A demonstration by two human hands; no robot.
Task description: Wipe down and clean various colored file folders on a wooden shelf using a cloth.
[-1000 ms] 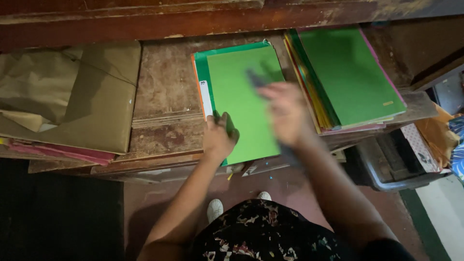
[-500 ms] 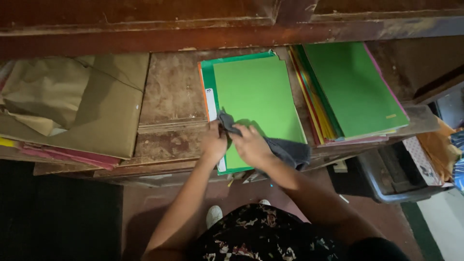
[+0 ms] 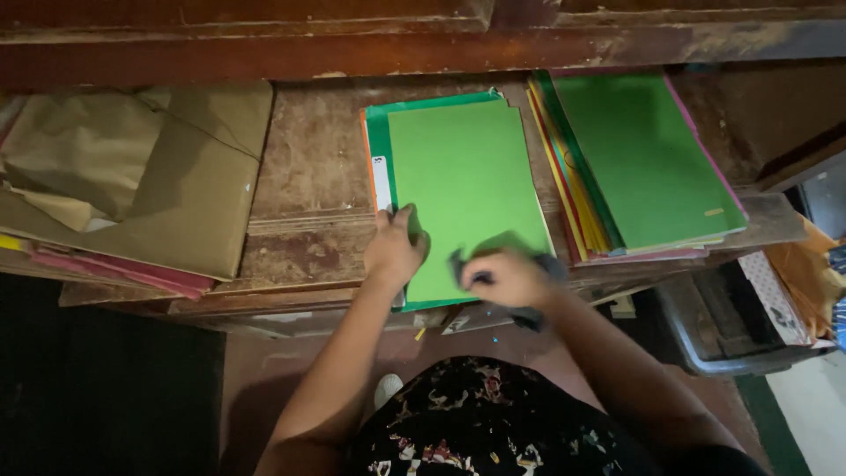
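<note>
A stack of paper sheets with a light green sheet (image 3: 463, 185) on top lies on a worn wooden shelf (image 3: 308, 167). My left hand (image 3: 395, 251) presses flat on the stack's near left edge, fingers on the green sheet. My right hand (image 3: 504, 278) is closed on a dark grey cloth (image 3: 533, 304) at the near right corner of the same sheet; part of the cloth hangs past the shelf's front edge.
A second stack topped by darker green paper (image 3: 639, 159), with multicoloured sheets under it, sits to the right. Crumpled brown paper (image 3: 132, 176) over pink sheets lies at left. A wooden beam (image 3: 423, 44) runs above. A grey bin (image 3: 731, 326) stands lower right.
My right hand has drawn the cloth from the far part of the green sheet down toward the near right corner. My left hand stays on the stack's left edge.
</note>
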